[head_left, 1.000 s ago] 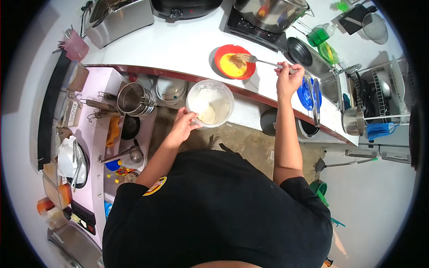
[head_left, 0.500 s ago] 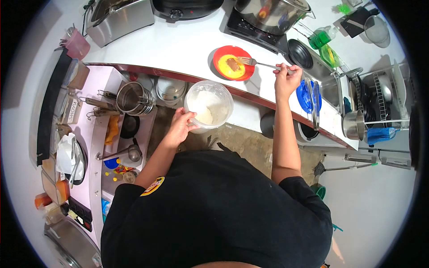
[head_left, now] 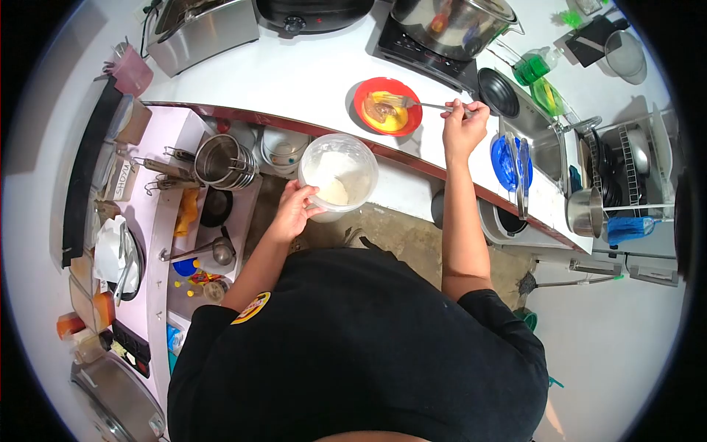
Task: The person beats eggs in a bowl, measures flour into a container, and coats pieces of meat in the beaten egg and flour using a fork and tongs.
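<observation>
My left hand (head_left: 296, 212) grips the rim of a clear plastic tub (head_left: 361, 158), held in front of the counter edge. White powder (head_left: 333, 191) lies in the bottom of the tub. My right hand (head_left: 465, 129) is closed on the handle of a fork (head_left: 434, 107). The fork's tines reach into a red bowl (head_left: 418, 121) on the counter. Inside that bowl is a yellow liquid like egg (head_left: 394, 119) with a brownish patch at the tines.
A large steel pot (head_left: 449, 26) stands on a black induction cooker (head_left: 420, 57) behind the bowl. To the right are a blue plate with tongs (head_left: 521, 173) and a sink (head_left: 545, 140). Strainers (head_left: 221, 162) hang at the left shelf. The counter edge (head_left: 294, 123) runs behind the tub.
My right hand has moved slightly left, pushing the fork's tines further left in the bowl. The brownish patch has spread into the yellow. The tub remains in my left hand.
</observation>
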Available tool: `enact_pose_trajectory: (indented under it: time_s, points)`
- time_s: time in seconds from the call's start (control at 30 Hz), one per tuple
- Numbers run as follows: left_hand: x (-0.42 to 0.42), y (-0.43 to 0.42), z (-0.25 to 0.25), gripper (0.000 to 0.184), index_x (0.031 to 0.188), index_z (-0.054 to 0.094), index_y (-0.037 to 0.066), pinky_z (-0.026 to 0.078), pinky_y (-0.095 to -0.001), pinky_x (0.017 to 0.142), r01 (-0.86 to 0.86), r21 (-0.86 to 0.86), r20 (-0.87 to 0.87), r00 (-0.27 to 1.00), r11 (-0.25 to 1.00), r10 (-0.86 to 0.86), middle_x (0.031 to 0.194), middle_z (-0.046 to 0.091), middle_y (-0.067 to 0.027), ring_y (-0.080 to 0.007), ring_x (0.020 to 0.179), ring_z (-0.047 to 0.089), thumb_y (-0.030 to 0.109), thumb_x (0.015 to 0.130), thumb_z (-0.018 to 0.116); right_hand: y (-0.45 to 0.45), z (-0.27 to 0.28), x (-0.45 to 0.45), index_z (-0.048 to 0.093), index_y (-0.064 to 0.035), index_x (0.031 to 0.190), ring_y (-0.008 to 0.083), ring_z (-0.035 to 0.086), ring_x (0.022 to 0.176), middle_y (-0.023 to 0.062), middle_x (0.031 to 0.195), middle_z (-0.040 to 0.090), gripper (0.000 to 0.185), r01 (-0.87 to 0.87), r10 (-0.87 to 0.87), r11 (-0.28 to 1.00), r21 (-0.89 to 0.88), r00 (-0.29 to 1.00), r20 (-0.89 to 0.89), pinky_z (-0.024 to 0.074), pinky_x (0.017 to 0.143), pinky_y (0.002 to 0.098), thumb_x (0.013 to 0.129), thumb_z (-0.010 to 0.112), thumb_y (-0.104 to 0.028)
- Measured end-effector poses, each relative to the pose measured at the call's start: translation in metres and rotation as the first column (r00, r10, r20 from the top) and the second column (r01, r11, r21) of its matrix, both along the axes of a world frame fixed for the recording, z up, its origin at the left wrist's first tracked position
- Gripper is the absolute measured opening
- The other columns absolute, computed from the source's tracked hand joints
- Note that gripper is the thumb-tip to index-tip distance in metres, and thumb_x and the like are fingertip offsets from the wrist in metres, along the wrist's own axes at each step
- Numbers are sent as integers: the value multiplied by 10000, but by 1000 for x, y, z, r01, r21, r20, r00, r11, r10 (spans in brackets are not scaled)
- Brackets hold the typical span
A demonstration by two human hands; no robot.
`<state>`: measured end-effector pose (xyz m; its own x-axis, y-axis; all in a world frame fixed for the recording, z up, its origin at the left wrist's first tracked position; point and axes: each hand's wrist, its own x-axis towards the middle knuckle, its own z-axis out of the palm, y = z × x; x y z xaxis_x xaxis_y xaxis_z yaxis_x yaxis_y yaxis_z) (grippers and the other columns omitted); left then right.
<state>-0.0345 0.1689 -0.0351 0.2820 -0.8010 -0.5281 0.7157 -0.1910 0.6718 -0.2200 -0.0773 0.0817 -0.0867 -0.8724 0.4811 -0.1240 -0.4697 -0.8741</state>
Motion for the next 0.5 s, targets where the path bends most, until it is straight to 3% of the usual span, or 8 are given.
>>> enact_pose_trajectory:
  time_s: [0.07, 0.13, 0.23, 0.33, 0.4, 0.5]
  points:
    - [2, 2, 2, 379, 1007, 370, 81, 537, -372, 656, 0, -1, 4, 1000, 1000, 0, 929, 490, -47, -129, 818, 511, 97, 722, 619, -2, -1, 1, 349, -21, 837, 149, 615, 564, 136, 683, 605, 171, 81, -81, 997, -4, 995, -62, 492, 466, 249, 815, 511, 27]
    - [2, 2, 4, 384, 1011, 368, 84, 535, -378, 665, -1, -20, -8, 1000, 1000, 0, 928, 487, -43, -135, 811, 512, 90, 720, 619, -6, -15, 4, 353, -18, 838, 167, 615, 527, 128, 654, 607, 182, 23, -17, 999, 42, 992, -129, 481, 461, 260, 803, 530, 7]
    - [3, 1, 3, 384, 1012, 369, 86, 534, -391, 667, 3, -4, -4, 1000, 1000, -3, 930, 489, -41, -136, 815, 515, 92, 720, 619, -11, -17, 1, 354, -18, 847, 174, 615, 519, 134, 657, 614, 180, 85, -62, 990, 109, 978, -200, 474, 459, 260, 802, 527, 5]
    - [5, 0, 5, 366, 994, 374, 95, 532, -399, 669, 2, 13, -7, 1000, 1000, -2, 907, 487, -27, -118, 787, 505, 92, 719, 615, -17, -5, -8, 362, -19, 847, 175, 627, 555, 124, 651, 620, 182, 121, -112, 991, 64, 985, -131, 478, 494, 267, 797, 536, 2]
    - [6, 0, 0, 357, 985, 375, 100, 532, -397, 666, 13, 1, -12, 1000, 1000, -13, 896, 484, -22, -107, 767, 494, 93, 719, 613, -28, -1, -15, 371, -19, 836, 178, 636, 594, 113, 647, 616, 175, 216, -229, 973, -79, 941, -251, 484, 525, 268, 794, 540, 5]
    - [5, 0, -1, 332, 992, 382, 99, 544, -364, 631, 24, -2, -8, 1000, 1000, -24, 862, 489, -12, -82, 710, 499, 97, 740, 596, -40, -5, -14, 377, -20, 838, 176, 640, 622, 113, 643, 605, 179, 150, -172, 984, -93, 940, -294, 485, 541, 264, 790, 547, 8]
